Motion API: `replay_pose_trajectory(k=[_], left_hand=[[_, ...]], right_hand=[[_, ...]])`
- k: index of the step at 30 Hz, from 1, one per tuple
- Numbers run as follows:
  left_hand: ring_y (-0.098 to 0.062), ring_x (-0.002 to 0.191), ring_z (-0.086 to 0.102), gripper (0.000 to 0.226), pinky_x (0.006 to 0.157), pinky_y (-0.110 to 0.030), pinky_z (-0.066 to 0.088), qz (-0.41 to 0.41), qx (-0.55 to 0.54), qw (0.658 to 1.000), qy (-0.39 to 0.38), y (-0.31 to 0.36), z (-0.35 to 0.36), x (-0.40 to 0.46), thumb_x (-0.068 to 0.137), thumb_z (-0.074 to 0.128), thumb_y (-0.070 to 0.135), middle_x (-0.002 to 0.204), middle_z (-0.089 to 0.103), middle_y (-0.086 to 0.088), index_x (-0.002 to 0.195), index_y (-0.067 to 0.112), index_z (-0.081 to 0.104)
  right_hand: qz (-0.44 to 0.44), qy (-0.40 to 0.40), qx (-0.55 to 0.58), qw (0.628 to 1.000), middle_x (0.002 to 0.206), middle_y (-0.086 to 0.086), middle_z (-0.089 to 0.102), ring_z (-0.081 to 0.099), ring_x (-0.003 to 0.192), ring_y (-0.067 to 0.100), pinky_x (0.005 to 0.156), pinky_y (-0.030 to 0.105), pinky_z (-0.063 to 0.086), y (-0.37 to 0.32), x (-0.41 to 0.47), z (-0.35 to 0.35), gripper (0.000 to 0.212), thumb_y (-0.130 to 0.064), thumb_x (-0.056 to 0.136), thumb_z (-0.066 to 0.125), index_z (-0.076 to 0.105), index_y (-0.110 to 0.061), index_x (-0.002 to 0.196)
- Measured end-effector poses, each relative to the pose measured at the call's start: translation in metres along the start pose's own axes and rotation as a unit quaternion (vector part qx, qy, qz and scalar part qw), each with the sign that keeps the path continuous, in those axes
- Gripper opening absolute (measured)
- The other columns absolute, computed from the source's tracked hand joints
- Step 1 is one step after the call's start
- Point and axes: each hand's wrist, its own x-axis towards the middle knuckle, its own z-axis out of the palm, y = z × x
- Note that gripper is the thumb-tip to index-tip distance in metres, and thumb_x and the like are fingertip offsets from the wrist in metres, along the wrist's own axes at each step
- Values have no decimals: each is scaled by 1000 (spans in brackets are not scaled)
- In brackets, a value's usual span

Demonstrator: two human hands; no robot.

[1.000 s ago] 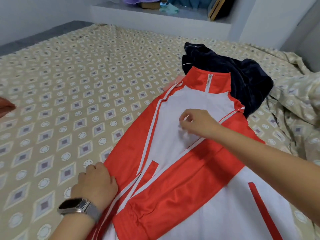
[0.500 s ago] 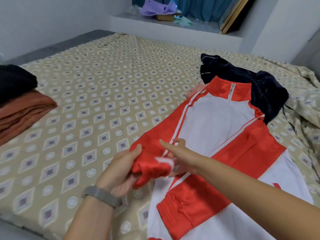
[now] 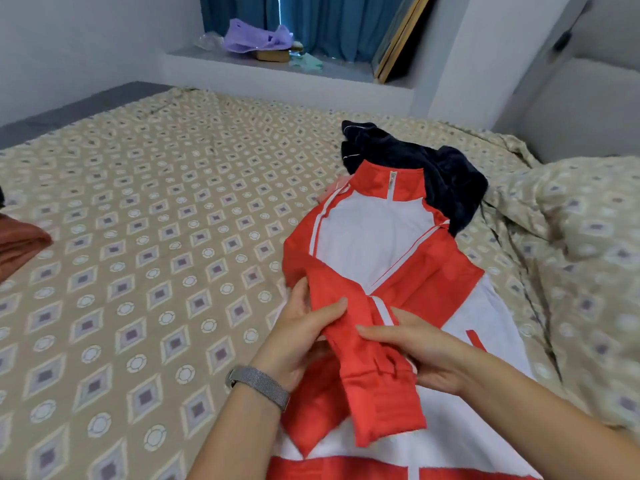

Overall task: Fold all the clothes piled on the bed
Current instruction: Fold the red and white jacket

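A red and white zip jacket (image 3: 374, 237) lies front up on the patterned bed (image 3: 156, 237), collar pointing away from me. Its left sleeve (image 3: 367, 375) is lifted and folded across the lower front. My left hand (image 3: 304, 337) grips that sleeve from the left side, thumb on top. My right hand (image 3: 415, 348) holds the same sleeve from the right, fingers over the red fabric. A dark navy garment (image 3: 433, 171) lies crumpled just behind the jacket's collar.
Folded rust-coloured clothes (image 3: 17, 244) sit at the left edge of the bed. A rumpled patterned quilt (image 3: 581, 254) bulges on the right. Behind the bed a ledge (image 3: 277, 67) holds a purple bag (image 3: 256, 38) and leaning frames.
Both hands have taken up the left sleeve and drawn it across the jacket's front. One second ago my left hand pressed the jacket's edge and my right smoothed the chest.
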Motion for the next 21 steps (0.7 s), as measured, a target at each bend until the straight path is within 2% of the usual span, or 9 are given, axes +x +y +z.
replay_pose_trajectory(k=[3,4,6,9,11,13,16,19,21], left_hand=[[-9,72,69,17,60,-28,58,-46,0,999,-4,-15,19,5,90,61,10,87,72,-1,106,13,60],[-9,73,69,15,60,-27,58,-65,-24,998,-5,-21,25,9,90,62,13,88,72,-1,105,15,61],[-13,82,68,16,68,-29,60,-104,-90,991,-5,-34,35,17,86,64,20,94,72,-2,102,18,63],[-18,91,66,17,79,-34,58,-133,-150,979,32,-48,43,31,86,64,20,89,72,-2,103,17,63],[-20,91,66,23,74,-36,60,-127,-148,978,71,-60,46,43,92,59,14,93,72,-6,115,13,60],[-22,98,64,43,66,-39,61,-98,-117,982,114,-72,43,54,93,57,5,120,65,-9,135,13,47],[-22,105,58,76,59,-37,58,-45,-25,985,162,-87,42,65,92,55,-5,144,46,0,145,38,23],[-18,86,60,70,58,-32,56,-43,66,985,156,-95,47,67,92,50,-9,127,54,-2,145,32,31],[-17,84,62,57,67,-32,54,-55,87,984,144,-97,48,71,93,50,-8,111,62,-4,143,19,42]], right_hand=[[-33,86,-69,993,62,-2,67,55,45,9,39,19,41,-5,-43,-35,32,-6,91,61,58,-26,116],[-33,105,-93,990,63,-4,67,56,47,9,40,19,41,-3,-56,-49,31,-9,90,64,58,-28,114],[-28,120,-126,984,90,-2,75,71,73,13,58,21,52,4,-77,-80,44,-10,84,70,58,-28,122],[-1,115,-194,974,114,-8,72,68,104,11,80,19,52,18,-104,-109,61,-10,79,76,51,-37,128],[8,128,-217,968,115,-12,71,66,106,6,83,15,50,31,-113,-123,65,-10,76,79,49,-41,125],[25,177,-243,953,109,-16,70,66,97,-3,79,7,46,48,-115,-138,65,-14,72,84,52,-36,124],[55,243,-358,900,104,-19,62,60,90,-7,73,1,40,68,-108,-159,54,-29,69,87,57,-28,114],[90,237,-422,870,115,-11,63,59,102,2,83,9,42,86,-99,-176,64,-46,69,82,58,-22,123],[91,224,-445,862,106,-14,62,58,95,-1,78,7,40,89,-97,-176,41,-47,79,74,58,-29,112]])
